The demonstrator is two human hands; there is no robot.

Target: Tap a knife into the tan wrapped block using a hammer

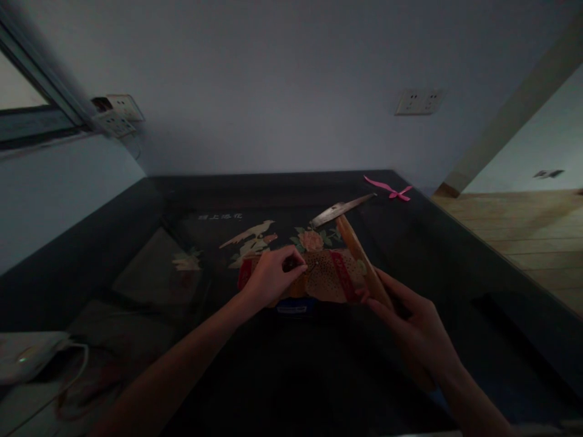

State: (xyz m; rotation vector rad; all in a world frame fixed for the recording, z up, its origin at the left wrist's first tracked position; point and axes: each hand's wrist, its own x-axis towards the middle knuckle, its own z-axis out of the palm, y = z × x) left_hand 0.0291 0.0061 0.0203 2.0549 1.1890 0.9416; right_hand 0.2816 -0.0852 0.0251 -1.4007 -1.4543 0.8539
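Observation:
My right hand point(416, 328) is wrapped round the wooden handle of a hammer point(359, 246). The narrow metal head points away from me, above the dark tabletop. My left hand point(277, 270) is closed in a pinch, thumb against forefinger; whatever sits between the tips is too small to make out. Those fingertips are over a tan, dark-speckled piece point(325, 279) with red bands near both ends, lying across the table in front of me. Part of it is hidden behind my left hand. A blue packet point(294, 308) shows along its near edge.
A pink ribbon point(396, 193) lies at the far right corner of the dark table point(273, 188), whose top bears painted flowers and a bird. A white device with a cable point(34, 357) is at the left. The wall with sockets point(419, 102) rises behind.

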